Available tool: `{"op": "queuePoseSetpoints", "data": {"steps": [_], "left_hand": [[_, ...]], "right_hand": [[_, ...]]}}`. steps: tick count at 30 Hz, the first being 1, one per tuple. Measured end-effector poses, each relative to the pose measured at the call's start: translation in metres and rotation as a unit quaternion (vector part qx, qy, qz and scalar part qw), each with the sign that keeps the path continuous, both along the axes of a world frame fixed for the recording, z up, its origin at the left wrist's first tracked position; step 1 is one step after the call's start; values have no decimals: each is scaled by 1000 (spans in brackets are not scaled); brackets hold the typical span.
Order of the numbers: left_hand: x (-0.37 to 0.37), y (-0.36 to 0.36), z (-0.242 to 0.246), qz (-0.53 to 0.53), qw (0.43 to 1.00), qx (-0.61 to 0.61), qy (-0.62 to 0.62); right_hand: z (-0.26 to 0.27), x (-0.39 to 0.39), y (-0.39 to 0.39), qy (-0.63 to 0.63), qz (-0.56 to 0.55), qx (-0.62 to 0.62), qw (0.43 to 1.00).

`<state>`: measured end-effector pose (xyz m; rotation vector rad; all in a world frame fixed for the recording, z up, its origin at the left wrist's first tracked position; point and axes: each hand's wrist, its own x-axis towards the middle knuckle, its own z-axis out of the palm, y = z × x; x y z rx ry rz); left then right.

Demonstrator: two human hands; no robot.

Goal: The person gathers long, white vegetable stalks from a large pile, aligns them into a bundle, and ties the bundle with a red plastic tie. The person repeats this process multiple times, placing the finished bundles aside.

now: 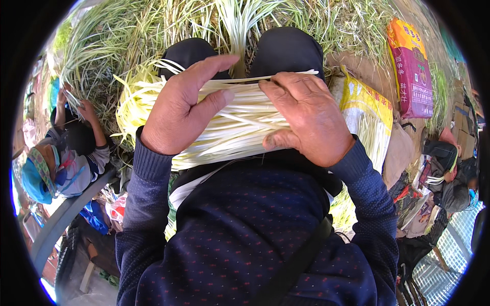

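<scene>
A thick bundle of pale yellow-white leafy stalks [245, 114], which look like blanched chives, lies crosswise over my lap. Its yellow, leafy ends [132, 101] spread out at the left. My left hand [187, 103] is above the bundle's left half, thumb apart from the straight fingers. On the right half rests my right hand [306, 114], palm down, its thumb well apart from the bent fingers. One loose stalk [250, 79] runs along the far edge and passes by the right fingers. The undersides of both hands are hidden.
Heaped green-and-white stalks [245, 19] cover the ground beyond my knees. At right are a yellow-and-white sack [363, 95] with pale stalks on it and a purple-and-orange printed bag [411, 72]. One person [72, 153] handles stalks at left; another [451, 176] sits at far right.
</scene>
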<state>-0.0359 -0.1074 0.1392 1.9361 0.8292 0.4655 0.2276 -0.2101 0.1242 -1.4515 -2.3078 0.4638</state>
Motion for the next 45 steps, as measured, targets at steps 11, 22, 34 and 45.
{"op": "queuePoseSetpoints", "data": {"steps": [11, 22, 34, 45], "left_hand": [[-25, -11, -6, -26, 987, 143, 65], [-21, -34, -5, -8, 963, 238, 124], [-21, -27, -15, -19, 965, 247, 84], [-21, -28, -5, -41, 969, 223, 101]], "right_hand": [[0, 5, 6, 33, 4, -26, 999], [9, 1, 2, 43, -15, 16, 999], [39, -11, -17, -36, -23, 31, 999], [35, -24, -18, -78, -38, 55, 995]]}}
